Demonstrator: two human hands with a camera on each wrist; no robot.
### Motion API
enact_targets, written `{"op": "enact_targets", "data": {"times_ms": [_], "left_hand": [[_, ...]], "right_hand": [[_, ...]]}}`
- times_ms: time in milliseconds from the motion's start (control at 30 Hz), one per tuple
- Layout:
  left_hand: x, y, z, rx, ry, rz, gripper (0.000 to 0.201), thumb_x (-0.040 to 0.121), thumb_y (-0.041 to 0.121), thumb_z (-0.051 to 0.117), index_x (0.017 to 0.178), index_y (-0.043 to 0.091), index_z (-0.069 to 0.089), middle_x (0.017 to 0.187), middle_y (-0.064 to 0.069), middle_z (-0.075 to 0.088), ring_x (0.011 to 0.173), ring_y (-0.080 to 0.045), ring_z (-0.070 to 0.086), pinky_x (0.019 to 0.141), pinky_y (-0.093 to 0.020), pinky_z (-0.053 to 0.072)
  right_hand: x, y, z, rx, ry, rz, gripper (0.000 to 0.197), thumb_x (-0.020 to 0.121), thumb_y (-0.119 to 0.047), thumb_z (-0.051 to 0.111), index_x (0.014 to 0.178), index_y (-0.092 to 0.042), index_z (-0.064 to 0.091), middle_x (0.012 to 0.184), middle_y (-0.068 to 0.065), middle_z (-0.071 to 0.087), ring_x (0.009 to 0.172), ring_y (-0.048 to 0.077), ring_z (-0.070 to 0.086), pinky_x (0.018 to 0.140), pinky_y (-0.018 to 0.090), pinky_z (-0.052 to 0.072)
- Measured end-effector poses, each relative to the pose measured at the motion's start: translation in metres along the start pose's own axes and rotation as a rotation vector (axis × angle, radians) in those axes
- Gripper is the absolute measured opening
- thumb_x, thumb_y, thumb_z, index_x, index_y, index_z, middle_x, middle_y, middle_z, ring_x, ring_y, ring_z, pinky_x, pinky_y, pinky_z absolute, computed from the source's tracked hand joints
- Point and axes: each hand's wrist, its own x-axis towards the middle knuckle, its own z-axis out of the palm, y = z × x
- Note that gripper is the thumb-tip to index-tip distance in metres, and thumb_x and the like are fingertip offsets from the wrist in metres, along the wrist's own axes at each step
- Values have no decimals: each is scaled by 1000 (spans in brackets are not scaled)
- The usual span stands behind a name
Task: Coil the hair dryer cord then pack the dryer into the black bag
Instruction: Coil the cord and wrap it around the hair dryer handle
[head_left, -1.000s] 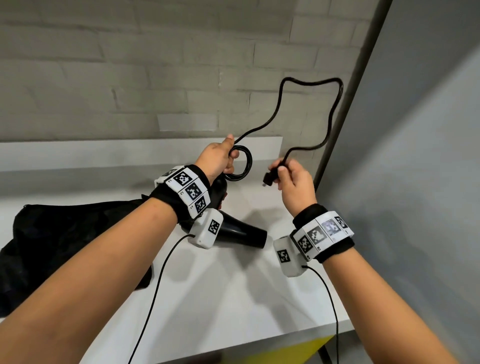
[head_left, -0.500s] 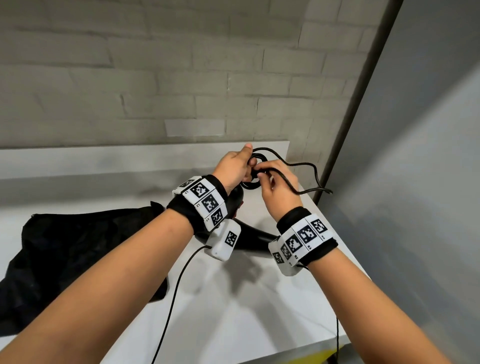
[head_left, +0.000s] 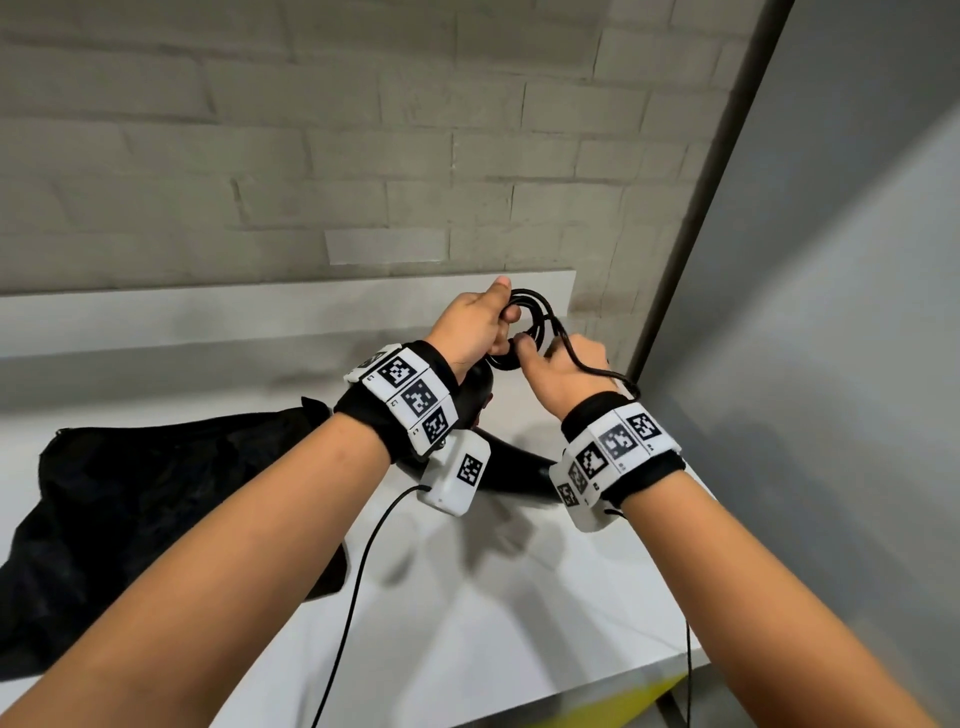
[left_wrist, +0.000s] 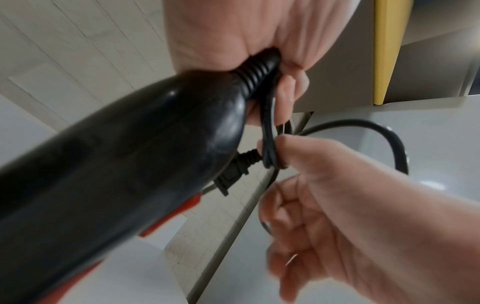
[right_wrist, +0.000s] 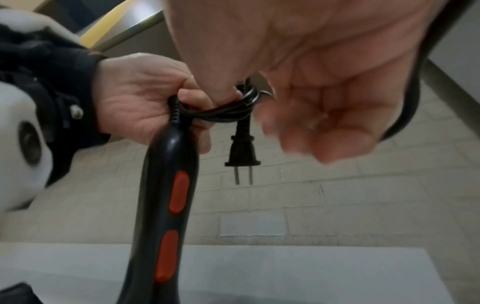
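Note:
The black hair dryer (head_left: 506, 467) hangs over the white table, its handle with red buttons (right_wrist: 168, 185) pointing up into my left hand (head_left: 483, 327). That hand grips the handle's top end and the small coil of black cord (head_left: 535, 317). My right hand (head_left: 535, 353) pinches the same coil (left_wrist: 270, 148) from the right. A last loose loop of cord (head_left: 597, 369) runs over the back of the right hand. The plug (right_wrist: 242, 152) dangles below the coil with its prongs down. The black bag (head_left: 156, 493) lies crumpled on the table to the left, under my left forearm.
A white table (head_left: 519, 597) runs up to a grey brick wall (head_left: 311, 156) with a low white ledge (head_left: 208, 306). A grey panel (head_left: 805, 364) closes off the right side. Thin sensor cables (head_left: 358, 587) hang from both wrists.
The long loose loop of cord that stood high in the air has been wound into the coil. My right hand came in from the right to meet the left at the coil.

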Motion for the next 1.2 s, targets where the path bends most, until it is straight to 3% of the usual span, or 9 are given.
{"op": "enact_targets", "data": {"times_ms": [133,267,400,567,633,733,867,1067,1200], "left_hand": [[-1,1,1,32,-24,-1,46,99,32,34,57,13,39,47,1,34,31,-4,23,36,-13,24],[-2,1,3,17,-22,3,47,99,31,33,56,12,39,37,4,31,29,-4,22,36,-13,22],[2,3,-4,-65,31,8,41,99,29,34,60,16,36,46,6,41,30,-3,22,34,-13,22],[5,6,-16,-147,88,5,37,99,27,34,64,17,35,41,11,41,30,-3,22,33,-13,21],[6,8,-20,-169,99,4,35,99,26,33,66,17,35,38,12,42,30,-3,23,33,-12,20],[6,10,-27,-184,114,-5,34,100,27,33,67,18,34,37,12,42,30,-4,23,33,-12,20],[7,10,-33,-187,101,-3,35,100,28,32,67,18,33,38,12,42,30,-4,23,34,-13,20],[10,7,-31,-186,110,5,35,100,28,31,66,18,34,38,12,43,31,-4,24,35,-12,20],[16,8,-31,-190,132,5,36,100,29,32,65,17,35,37,12,42,30,-4,25,35,-12,21]], "right_hand": [[-1,-3,-1,351,-116,-170,21,88,-10,42,106,-11,52,91,-1,56,68,10,50,67,23,38],[0,-5,0,748,-214,-242,27,86,9,32,98,-12,44,78,7,57,61,7,61,58,15,48],[4,17,2,335,-275,-320,17,96,-24,36,91,-18,51,72,3,51,65,17,48,64,26,39],[26,72,1,-191,-402,-291,28,98,-22,30,82,-10,51,69,4,51,79,27,50,72,28,36],[39,92,3,-391,-441,-174,29,98,-19,28,85,-10,53,90,17,59,97,32,55,85,32,40],[51,115,12,-679,-567,14,33,95,-6,31,123,-3,48,134,18,49,124,29,47,100,32,38],[56,120,20,-751,-620,-57,37,95,-6,32,131,-3,42,140,15,44,129,27,43,104,32,35],[59,60,25,309,-314,-130,34,99,-26,25,93,-15,57,85,5,62,86,29,59,70,33,44],[41,2,9,845,-480,-196,35,100,-22,17,102,-19,52,92,-2,60,82,13,57,71,26,38]]}}
